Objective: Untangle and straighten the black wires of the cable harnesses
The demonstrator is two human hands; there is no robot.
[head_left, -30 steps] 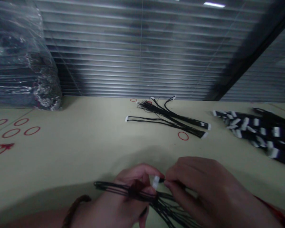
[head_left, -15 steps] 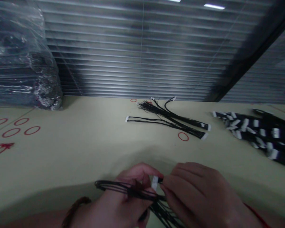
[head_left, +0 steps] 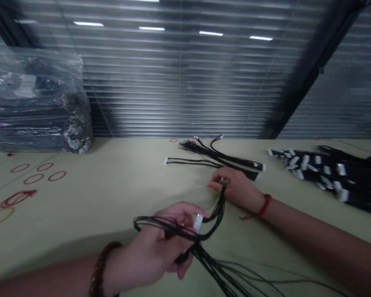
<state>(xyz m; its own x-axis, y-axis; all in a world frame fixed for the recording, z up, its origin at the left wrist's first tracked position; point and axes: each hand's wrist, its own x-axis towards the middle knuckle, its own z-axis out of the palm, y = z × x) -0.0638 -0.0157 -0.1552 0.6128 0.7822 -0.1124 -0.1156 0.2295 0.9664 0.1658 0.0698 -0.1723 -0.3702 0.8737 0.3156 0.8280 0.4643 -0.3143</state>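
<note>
My left hand (head_left: 163, 243) is closed around a black wire harness (head_left: 214, 270), with a white connector (head_left: 198, 223) showing between its thumb and fingers. A loop of the wires bends back over the hand, and loose strands trail toward the lower right. Farther forward and to the right, my right hand (head_left: 236, 185) has its fingers curled down close to the table. A branch of the harness rises from the left hand, and its pale end meets these fingers. I cannot make out whether they grip that end or something beneath it.
Two black harnesses (head_left: 235, 159) lie just beyond my right hand. A pile of harnesses with white connectors (head_left: 324, 169) is at right. At left are a clear plastic bag of wires (head_left: 40, 119), several red rings (head_left: 34, 178) and a yellow ring (head_left: 1, 217). Blinds (head_left: 142, 82) stand behind the table.
My right hand has left the left hand's side and moved forward over the table, where a red ring lay. The harness branch now stretches up toward it. The view has tilted slightly.
</note>
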